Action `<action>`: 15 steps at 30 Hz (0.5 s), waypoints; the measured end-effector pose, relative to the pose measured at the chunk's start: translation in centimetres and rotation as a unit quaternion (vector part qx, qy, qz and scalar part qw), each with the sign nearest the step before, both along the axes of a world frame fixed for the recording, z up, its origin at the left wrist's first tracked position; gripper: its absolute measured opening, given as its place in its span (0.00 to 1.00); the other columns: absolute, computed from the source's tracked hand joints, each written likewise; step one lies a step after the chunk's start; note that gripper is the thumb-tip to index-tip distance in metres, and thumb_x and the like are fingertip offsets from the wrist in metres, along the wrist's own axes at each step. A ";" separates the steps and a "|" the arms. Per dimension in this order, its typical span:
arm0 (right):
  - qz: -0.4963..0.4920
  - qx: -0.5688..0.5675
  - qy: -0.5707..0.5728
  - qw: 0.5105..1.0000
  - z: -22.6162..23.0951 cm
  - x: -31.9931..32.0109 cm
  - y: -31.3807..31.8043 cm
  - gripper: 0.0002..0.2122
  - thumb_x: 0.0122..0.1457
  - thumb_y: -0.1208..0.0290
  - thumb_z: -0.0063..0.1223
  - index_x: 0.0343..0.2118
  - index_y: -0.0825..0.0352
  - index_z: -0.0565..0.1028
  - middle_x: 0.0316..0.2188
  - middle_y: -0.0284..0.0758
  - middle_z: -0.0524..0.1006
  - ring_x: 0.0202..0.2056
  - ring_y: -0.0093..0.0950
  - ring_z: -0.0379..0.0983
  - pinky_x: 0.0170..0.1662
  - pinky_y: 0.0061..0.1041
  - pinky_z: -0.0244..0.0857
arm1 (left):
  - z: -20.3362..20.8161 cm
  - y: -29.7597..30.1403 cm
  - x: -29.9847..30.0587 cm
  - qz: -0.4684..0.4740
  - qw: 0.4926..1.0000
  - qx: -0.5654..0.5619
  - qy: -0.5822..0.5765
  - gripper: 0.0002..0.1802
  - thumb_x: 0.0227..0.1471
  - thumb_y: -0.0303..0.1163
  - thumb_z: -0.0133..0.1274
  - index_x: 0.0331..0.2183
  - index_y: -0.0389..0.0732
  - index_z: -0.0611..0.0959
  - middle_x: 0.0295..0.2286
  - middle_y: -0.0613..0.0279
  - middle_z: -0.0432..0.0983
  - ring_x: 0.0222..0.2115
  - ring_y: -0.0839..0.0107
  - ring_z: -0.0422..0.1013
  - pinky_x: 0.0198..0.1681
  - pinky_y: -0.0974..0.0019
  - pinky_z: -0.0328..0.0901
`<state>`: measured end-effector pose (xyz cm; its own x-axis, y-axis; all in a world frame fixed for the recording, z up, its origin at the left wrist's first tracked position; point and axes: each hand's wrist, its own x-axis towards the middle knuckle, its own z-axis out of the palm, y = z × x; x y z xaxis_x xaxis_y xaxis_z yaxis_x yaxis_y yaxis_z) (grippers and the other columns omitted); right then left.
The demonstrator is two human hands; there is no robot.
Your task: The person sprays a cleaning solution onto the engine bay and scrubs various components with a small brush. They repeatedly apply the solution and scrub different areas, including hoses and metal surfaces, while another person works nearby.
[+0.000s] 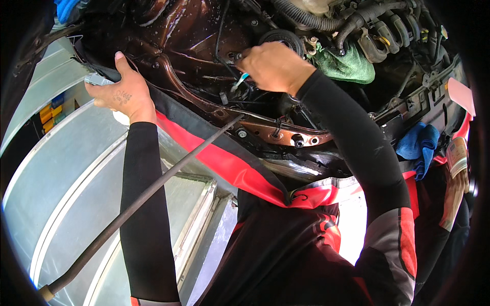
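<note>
In the engine bay, my right hand (275,66) is closed round a small brush like a toothbrush (241,80). Its teal and white head points down to the left, near the dark brown painted body panel (186,56). My left hand (122,94) is at the left edge of the bay, thumb up and fingers curled round a pale object (98,79). Only a grey end and a rounded white part below the palm show, so its kind is hidden. Beside this hand runs a red and black fender cover (219,160).
A metal prop rod (153,188) slants across from lower left to the front panel. A green cloth (347,64) lies among hoses; a blue cloth (418,145) hangs at the right. Another person's hand (453,196) holds a container (457,153) at far right.
</note>
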<state>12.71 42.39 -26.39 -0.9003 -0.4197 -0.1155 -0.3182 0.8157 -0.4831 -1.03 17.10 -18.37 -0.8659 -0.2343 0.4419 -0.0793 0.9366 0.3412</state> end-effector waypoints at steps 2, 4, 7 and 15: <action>0.047 -0.038 -0.018 0.998 0.1 -0.1 -0.3 0.14 0.53 0.72 0.62 0.43 0.59 0.85 0.36 0.36 0.85 0.39 0.41 0.84 0.43 0.38 0.77 | -0.1 0.0 -0.1 0.005 1.000 0.014 -0.005 0.62 0.56 0.58 0.67 0.70 0.25 0.53 0.60 0.21 0.56 0.59 0.32 0.63 0.64 0.41 0.62; 0.013 0.003 -0.006 1.000 0.0 -0.2 -0.3 0.13 0.54 0.71 0.61 0.43 0.59 0.85 0.37 0.35 0.86 0.40 0.41 0.85 0.43 0.38 0.78 | -0.1 -0.1 -0.1 -0.004 1.000 0.000 -0.002 0.62 0.56 0.58 0.67 0.70 0.25 0.53 0.60 0.21 0.56 0.60 0.32 0.63 0.64 0.41 0.62; -0.037 0.048 0.026 0.998 -0.5 -0.4 0.0 0.10 0.56 0.70 0.59 0.41 0.59 0.85 0.36 0.35 0.86 0.40 0.40 0.85 0.44 0.39 0.78 | -0.1 -0.1 0.0 -0.003 1.000 0.000 -0.007 0.61 0.56 0.57 0.67 0.70 0.25 0.54 0.60 0.21 0.56 0.60 0.32 0.63 0.64 0.42 0.62; -0.044 0.050 0.042 0.997 -1.2 0.0 0.0 0.10 0.53 0.68 0.62 0.39 0.59 0.84 0.34 0.35 0.84 0.37 0.40 0.84 0.42 0.38 0.77 | -0.1 -0.1 0.0 0.002 1.000 -0.013 -0.001 0.61 0.55 0.56 0.67 0.70 0.25 0.54 0.59 0.23 0.57 0.57 0.33 0.65 0.64 0.42 0.63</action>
<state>12.72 42.41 -27.63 -0.9412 -0.3292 -0.0754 -0.2798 0.8851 -0.3718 -1.07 16.99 -18.46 -0.8659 -0.2263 0.4460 -0.0836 0.9447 0.3170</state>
